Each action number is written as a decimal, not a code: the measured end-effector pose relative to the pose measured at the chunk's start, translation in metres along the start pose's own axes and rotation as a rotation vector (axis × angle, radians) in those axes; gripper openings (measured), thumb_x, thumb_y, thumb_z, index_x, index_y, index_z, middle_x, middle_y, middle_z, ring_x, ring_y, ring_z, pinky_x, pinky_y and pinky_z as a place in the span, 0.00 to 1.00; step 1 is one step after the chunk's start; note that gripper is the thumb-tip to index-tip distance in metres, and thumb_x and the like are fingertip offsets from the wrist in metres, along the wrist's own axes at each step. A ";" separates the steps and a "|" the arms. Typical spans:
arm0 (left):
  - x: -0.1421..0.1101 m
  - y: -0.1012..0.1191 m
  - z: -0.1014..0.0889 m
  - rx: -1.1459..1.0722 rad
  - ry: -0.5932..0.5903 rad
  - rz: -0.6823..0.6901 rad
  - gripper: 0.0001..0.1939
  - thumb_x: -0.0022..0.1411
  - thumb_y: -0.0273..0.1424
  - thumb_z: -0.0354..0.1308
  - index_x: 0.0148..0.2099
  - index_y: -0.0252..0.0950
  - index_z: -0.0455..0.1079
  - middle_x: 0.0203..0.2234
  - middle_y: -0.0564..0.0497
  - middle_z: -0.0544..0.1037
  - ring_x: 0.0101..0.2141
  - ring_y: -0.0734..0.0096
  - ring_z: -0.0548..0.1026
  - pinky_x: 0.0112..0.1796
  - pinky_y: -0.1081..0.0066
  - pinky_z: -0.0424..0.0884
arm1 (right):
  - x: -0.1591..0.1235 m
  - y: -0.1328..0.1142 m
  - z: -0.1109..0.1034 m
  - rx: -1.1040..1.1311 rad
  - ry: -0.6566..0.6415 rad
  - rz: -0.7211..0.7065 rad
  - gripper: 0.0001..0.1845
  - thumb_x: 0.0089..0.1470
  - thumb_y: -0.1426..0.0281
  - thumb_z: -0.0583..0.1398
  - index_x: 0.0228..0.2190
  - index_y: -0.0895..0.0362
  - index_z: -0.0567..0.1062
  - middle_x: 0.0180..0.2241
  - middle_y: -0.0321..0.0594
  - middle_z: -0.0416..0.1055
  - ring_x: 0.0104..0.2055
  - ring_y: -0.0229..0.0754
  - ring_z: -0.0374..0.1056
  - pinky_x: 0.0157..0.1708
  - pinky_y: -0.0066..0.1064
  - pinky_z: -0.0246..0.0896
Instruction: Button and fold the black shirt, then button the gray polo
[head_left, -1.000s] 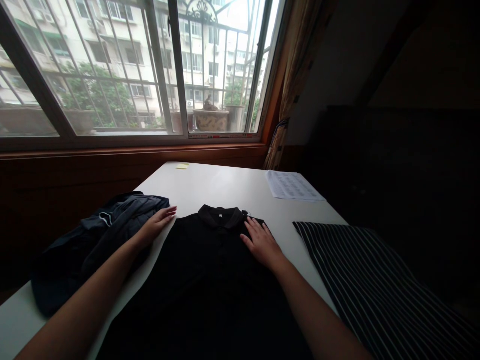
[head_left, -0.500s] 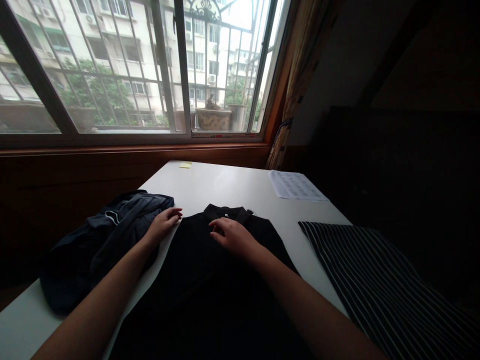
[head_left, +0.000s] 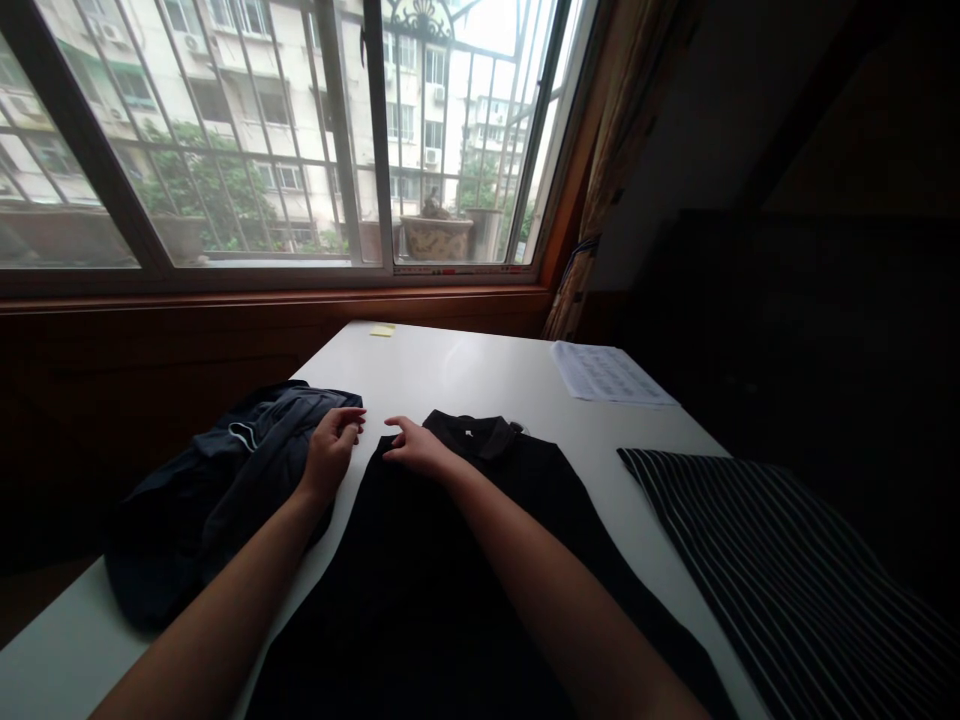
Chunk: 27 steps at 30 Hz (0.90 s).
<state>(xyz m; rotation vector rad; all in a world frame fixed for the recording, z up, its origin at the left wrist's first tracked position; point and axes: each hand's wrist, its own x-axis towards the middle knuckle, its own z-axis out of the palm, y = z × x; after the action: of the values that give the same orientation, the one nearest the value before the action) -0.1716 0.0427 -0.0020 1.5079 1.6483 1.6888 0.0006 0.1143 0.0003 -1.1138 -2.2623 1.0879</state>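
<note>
You have the black collared fabric shirt (head_left: 420, 560) lying spread on the white table (head_left: 465, 370), its dark turned-down collar (head_left: 496, 440) at the end away from you. Judging from how it lies, the laying-out looks largely done; no fold across its body shows, though its lower part runs out of view and the dark cloth hides detail. Your right hand (head_left: 420, 448) is at the shirt's left shoulder, thumb and forefinger apart; contact with the cloth is unclear. Your left hand (head_left: 330, 450) is just beyond that shoulder, its fingers half-curled and apparently free of any cloth. Left of the shirt sits a crumpled dark-blue fabric heap (head_left: 217, 500); right of it, a flat black cloth with pale stripes (head_left: 765, 560). Beyond the shirt lie printed white paper sheets (head_left: 611, 373) and a small yellow slip (head_left: 382, 331).
</note>
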 end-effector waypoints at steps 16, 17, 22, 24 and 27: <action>0.002 -0.005 0.001 0.057 -0.005 0.074 0.15 0.63 0.33 0.53 0.49 0.34 0.72 0.40 0.45 0.78 0.40 0.60 0.77 0.43 0.62 0.74 | 0.014 -0.002 0.025 -0.037 0.094 -0.096 0.24 0.54 0.71 0.68 0.53 0.47 0.73 0.41 0.32 0.80 0.44 0.40 0.75 0.48 0.32 0.66; 0.002 -0.004 0.001 0.064 -0.009 0.089 0.14 0.63 0.33 0.53 0.49 0.34 0.72 0.40 0.45 0.77 0.41 0.60 0.77 0.42 0.62 0.74 | 0.013 -0.002 0.025 -0.055 0.107 -0.108 0.23 0.55 0.71 0.67 0.52 0.47 0.73 0.42 0.33 0.79 0.45 0.40 0.74 0.49 0.32 0.65; -0.005 0.008 0.003 0.134 -0.066 0.228 0.11 0.63 0.31 0.53 0.45 0.38 0.74 0.40 0.47 0.75 0.40 0.62 0.75 0.42 0.63 0.74 | 0.007 -0.005 0.030 -0.160 0.178 -0.142 0.18 0.58 0.70 0.66 0.50 0.50 0.75 0.45 0.38 0.75 0.51 0.44 0.69 0.55 0.35 0.60; -0.009 0.021 0.003 0.190 -0.112 0.356 0.10 0.65 0.29 0.53 0.44 0.39 0.75 0.40 0.47 0.74 0.40 0.63 0.75 0.43 0.63 0.73 | 0.006 -0.005 0.030 -0.196 0.191 -0.144 0.16 0.59 0.69 0.65 0.50 0.51 0.75 0.45 0.40 0.74 0.51 0.45 0.68 0.54 0.37 0.60; -0.016 0.050 0.001 0.239 -0.127 0.516 0.10 0.68 0.28 0.51 0.44 0.40 0.75 0.38 0.48 0.74 0.40 0.64 0.74 0.43 0.64 0.72 | 0.006 -0.004 0.029 -0.238 0.203 -0.142 0.15 0.60 0.66 0.64 0.49 0.52 0.75 0.45 0.42 0.72 0.49 0.47 0.68 0.51 0.37 0.62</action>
<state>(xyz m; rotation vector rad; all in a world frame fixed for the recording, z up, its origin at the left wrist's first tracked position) -0.1443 0.0164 0.0342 2.2611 1.5225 1.6209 -0.0231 0.1035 -0.0148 -1.0786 -2.3083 0.6334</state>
